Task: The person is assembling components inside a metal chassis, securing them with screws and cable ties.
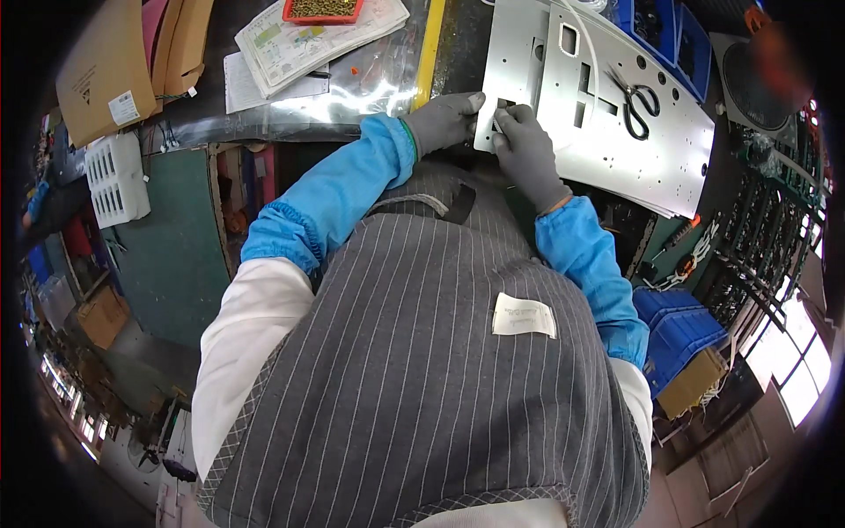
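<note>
Both hands wear grey gloves and meet at the near left corner of a silvery metal panel (563,132) with slots and round holes. My left hand (443,122) is curled at the panel's left edge, thumb and fingertips against it; what its fingers hold, if anything, is hidden. Over the panel's corner, my right hand (528,157) has its fingers bent and drawn together beside a dark slot. Anything small between them cannot be made out. A pair of black-handled scissors (637,107) lies on the panel, to the right of my right hand.
Printed sheets (308,44) lie back left, with a red tray (322,12) of small brass-coloured parts on top. An open cardboard box (110,79) stands far left. Yellow tape (429,53) crosses the bench. Blue bins (682,44) stand back right; a screwdriver (678,236) is beyond the panel's near right edge.
</note>
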`<action>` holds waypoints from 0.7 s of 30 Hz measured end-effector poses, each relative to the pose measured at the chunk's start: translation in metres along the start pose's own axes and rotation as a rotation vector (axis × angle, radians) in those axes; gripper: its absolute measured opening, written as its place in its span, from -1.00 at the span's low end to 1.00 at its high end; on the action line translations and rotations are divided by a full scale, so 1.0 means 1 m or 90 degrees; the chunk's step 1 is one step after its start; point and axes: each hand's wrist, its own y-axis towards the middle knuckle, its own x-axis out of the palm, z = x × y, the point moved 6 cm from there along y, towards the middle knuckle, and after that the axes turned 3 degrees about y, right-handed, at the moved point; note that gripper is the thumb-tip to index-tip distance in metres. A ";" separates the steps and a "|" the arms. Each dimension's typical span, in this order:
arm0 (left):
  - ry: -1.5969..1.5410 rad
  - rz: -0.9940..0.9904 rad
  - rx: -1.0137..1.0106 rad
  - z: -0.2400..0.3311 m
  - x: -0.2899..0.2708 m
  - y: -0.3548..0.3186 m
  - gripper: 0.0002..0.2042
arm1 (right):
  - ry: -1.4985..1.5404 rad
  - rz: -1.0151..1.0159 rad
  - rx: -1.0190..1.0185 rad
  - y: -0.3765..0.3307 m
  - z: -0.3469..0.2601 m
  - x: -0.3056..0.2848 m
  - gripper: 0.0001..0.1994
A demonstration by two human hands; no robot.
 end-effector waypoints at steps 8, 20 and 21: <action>0.020 -0.035 0.029 -0.012 -0.026 0.015 -0.52 | -0.101 -0.068 0.077 0.006 -0.016 -0.008 -0.64; 0.004 -0.038 0.001 -0.007 -0.014 0.009 -0.52 | 0.129 -0.085 0.078 0.007 0.018 -0.002 -0.69; 0.003 -0.038 -0.002 -0.006 -0.011 0.007 -0.52 | 0.097 -0.068 0.069 0.006 0.013 -0.002 -0.69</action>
